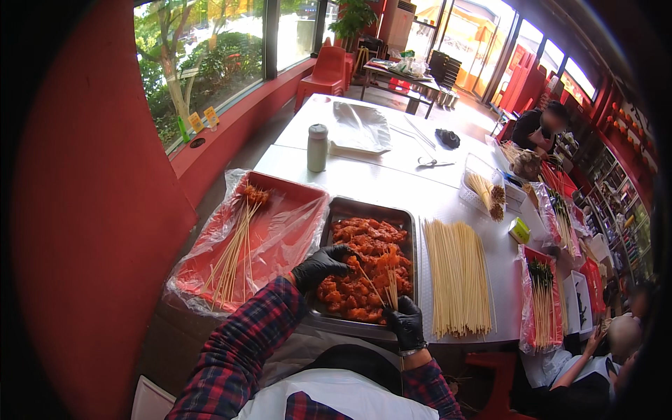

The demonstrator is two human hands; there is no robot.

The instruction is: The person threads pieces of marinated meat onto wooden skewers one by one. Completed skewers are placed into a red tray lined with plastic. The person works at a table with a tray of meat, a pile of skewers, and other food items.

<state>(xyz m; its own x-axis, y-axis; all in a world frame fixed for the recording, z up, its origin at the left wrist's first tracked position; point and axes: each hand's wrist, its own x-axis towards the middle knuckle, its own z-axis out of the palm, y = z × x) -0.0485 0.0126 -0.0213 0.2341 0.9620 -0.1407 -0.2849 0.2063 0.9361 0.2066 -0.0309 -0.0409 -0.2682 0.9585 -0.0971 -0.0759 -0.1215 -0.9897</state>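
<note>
Both my hands wear black gloves over a metal tray (415, 252) of red marinated meat pieces (367, 231). My right hand (407, 324) grips several wooden skewers (391, 289) near the tray's front right corner. Some of those skewers carry meat at their upper ends. One skewer leans left toward my left hand (323, 266), whose fingers pinch a piece of meat (354, 261) at its tip. To the left, a red tray (294, 226) lined with clear plastic holds a fan of skewers with meat on their ends (256, 195). Bare skewers (457, 278) lie in a wide pile on the right.
A lidded bottle (317, 148), a plastic-covered tray (362, 128), tongs (433, 163) and a black bundle (447, 138) are farther back. A white basket (470, 197) holds skewers. Trays of skewered food (541, 294) line the right side, where other people (541, 126) sit.
</note>
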